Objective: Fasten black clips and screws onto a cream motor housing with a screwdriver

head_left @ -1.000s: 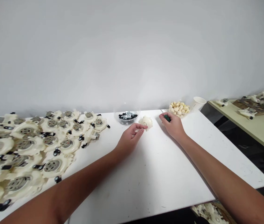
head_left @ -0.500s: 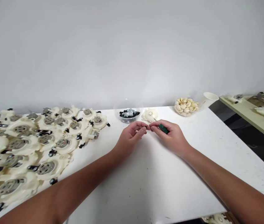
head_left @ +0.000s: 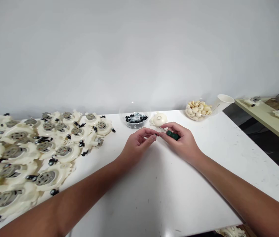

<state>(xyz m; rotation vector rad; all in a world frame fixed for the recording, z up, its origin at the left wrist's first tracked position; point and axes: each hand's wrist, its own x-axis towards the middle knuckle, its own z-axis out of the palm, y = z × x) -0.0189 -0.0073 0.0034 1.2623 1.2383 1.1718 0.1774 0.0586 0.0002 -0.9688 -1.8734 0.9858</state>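
Two grips close in on each other at mid-frame, and my left grip (head_left: 138, 142) is pinched tight on a small dark piece (head_left: 156, 134), while my right grip (head_left: 183, 141) curls round a green-handled tool (head_left: 173, 135), its fingertips right up against that same piece or nearly so, I cannot tell which! Just beyond, on the white surface (head_left: 134, 197), sits a cream round part (head_left: 159, 118) between a clear bowl (head_left: 135, 126) of black and silvery bits and more pale pieces (head_left: 198, 109) toward the right of the frame.
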